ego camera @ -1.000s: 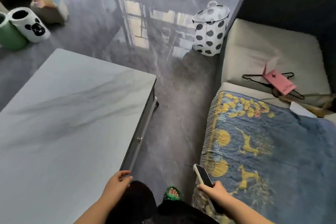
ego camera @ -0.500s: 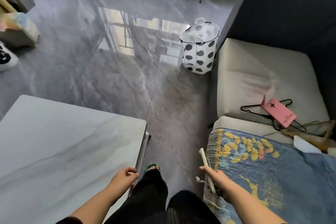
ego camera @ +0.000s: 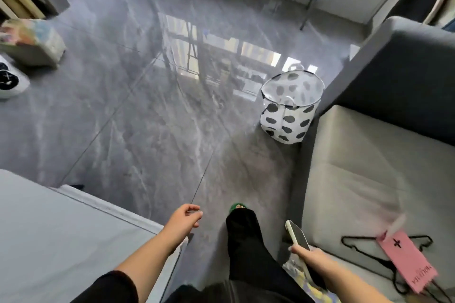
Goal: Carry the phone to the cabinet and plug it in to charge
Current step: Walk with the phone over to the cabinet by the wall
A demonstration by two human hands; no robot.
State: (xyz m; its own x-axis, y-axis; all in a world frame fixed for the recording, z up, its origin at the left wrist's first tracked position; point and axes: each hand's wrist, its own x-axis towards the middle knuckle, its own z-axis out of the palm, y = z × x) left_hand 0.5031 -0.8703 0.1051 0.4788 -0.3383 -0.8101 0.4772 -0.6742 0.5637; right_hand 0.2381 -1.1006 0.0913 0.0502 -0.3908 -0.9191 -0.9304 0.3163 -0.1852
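My right hand [ego camera: 310, 257] grips a phone [ego camera: 297, 234] with a dark screen and pale edge, low at the right beside the sofa seat. The phone points forward and up from my fingers. My left hand [ego camera: 184, 221] hangs free over the floor just past the corner of the marble-topped table [ego camera: 49, 241], fingers loosely curled and apart, holding nothing. My leg in black trousers and a green slipper [ego camera: 237, 206] steps forward between the two hands. No cabinet or charger is clearly identifiable in view.
A glossy grey tiled floor [ego camera: 147, 118] stretches ahead. A white basket with black spots [ego camera: 289, 108] stands by the dark sofa arm [ego camera: 394, 69]. On the light sofa cushion [ego camera: 357, 167] lie a black hanger [ego camera: 369, 251] and a pink card [ego camera: 408, 265]. Bins and a bag sit far left.
The view has moved forward past the blue patterned blanket and the table. My left hand has come off the table's edge. The phone stays in my right hand.
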